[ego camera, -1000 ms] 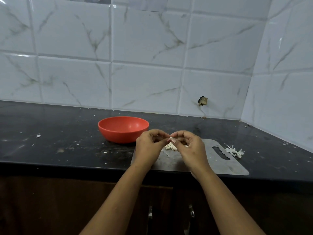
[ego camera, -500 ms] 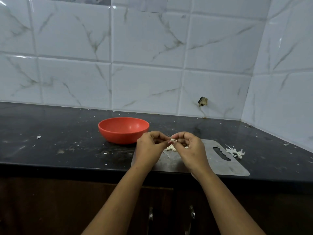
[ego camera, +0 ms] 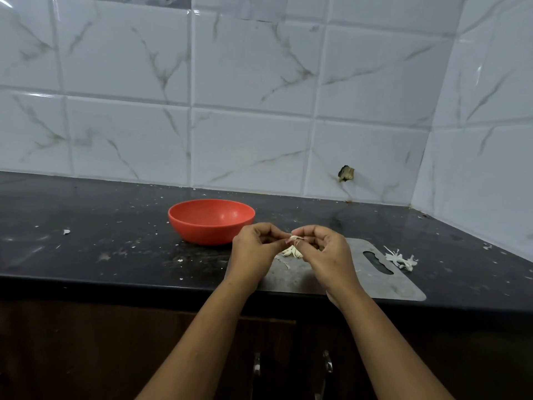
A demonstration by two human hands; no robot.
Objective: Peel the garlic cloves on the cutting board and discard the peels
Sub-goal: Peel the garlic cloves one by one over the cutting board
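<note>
1. Garlic clove (ego camera: pixel 296 238) is up in the air between the two hands, just above the cutting board (ego camera: pixel 401 284) and not resting on it.
2. Left hand (ego camera: pixel 255 251): fingers curled, thumb and forefinger pinching the clove's left end.
3. Right hand (ego camera: pixel 327 256): also curled, fingertips pinching the right end. Whether it has skin or flesh is too small to tell.
4. Key relation — the clove's long axis appears to run left-right, fingertip to fingertip. Each hand is at one end and both are equally near. Likely the skin comes off by pulling outward along that axis.
5. Spare cloves (ego camera: pixel 291 252) lie in a small heap on the board right under the hands, partly hidden by the right hand.
6. Peel scraps (ego camera: pixel 402 259) lie on the counter (ego camera: pixel 101 249) just off the board's right edge — the right hand is nearer for dropping a peel there.
7. Red bowl (ego camera: pixel 212 220) sits left of the board, beyond the left hand; nothing visible inside.
8. Judged mid-task: one clove in hand, more waiting.
</note>
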